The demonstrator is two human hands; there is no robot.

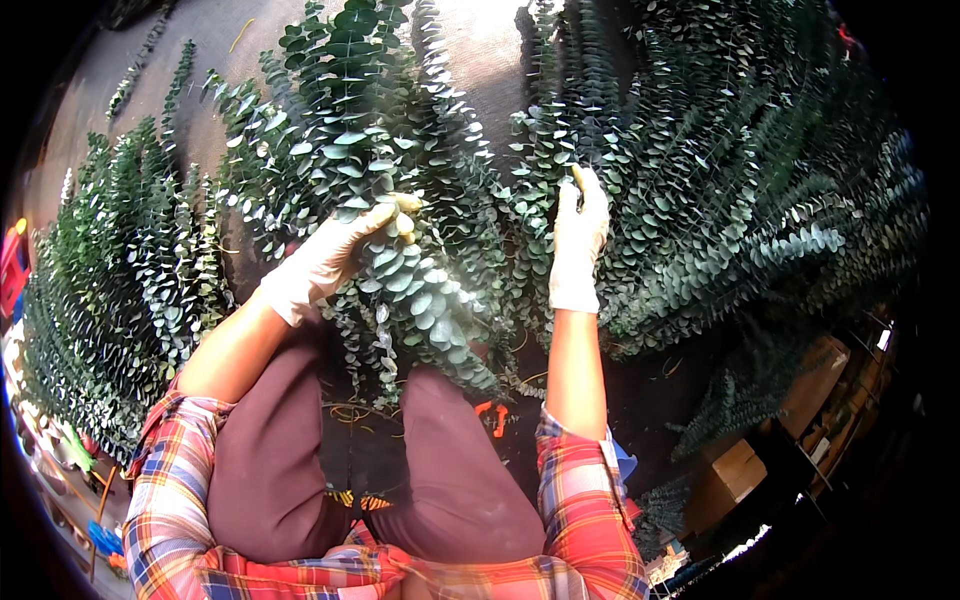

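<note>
Pale, whitish gloves cover both hands of a person working among grey-green leafy branches. The left hand (pixel 385 217) is curled, fingers bent round a leafy bunch (pixel 345 110) of small rounded leaves. The bunch lies left of centre: its sprays stand up beyond the hand, and more foliage hangs below it, in front of the knees. The right hand (pixel 580 225) is loosely spread — fingers extended, thumb standing apart from them — with no stem visible in its grasp; whether its fingertips touch the leaves behind cannot be told. Beside it, a large heap of branches (pixel 700 190) fills the right side; a second heap (pixel 110 290) stands at left. Beyond the left hand extends a bare brownish surface (pixel 215 60). Near the knees — clad in maroon trousers (pixel 455 470) — lies an orange-red object (pixel 499 420), its kind unclear. Cardboard boxes (pixel 740 470) stand at lower right.
</note>
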